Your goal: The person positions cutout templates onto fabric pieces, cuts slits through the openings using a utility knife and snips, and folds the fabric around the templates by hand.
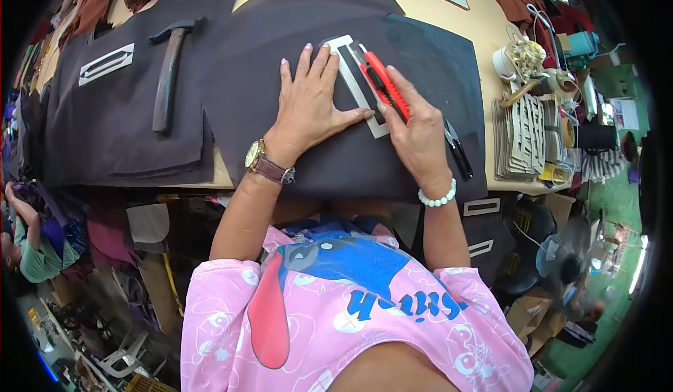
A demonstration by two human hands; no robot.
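Dark fabric (252,62) lies spread over the table, with a white rectangular frame template (352,83) on it. My left hand (308,101) presses on the template's left side, fingers spread and thumb reaching toward its lower end. A red utility knife (385,83) is in my right hand (417,129), its tip pointing up and away from me near the template's upper right edge. Just right of my right hand, small black-handled scissors (458,150) rest on the fabric.
A hammer (168,76) and another white template (106,64) lie on a fabric stack at the left. Stacked card templates (522,136), a white cup (503,62) and cords crowd the table's right edge. A person (42,252) is at the far left.
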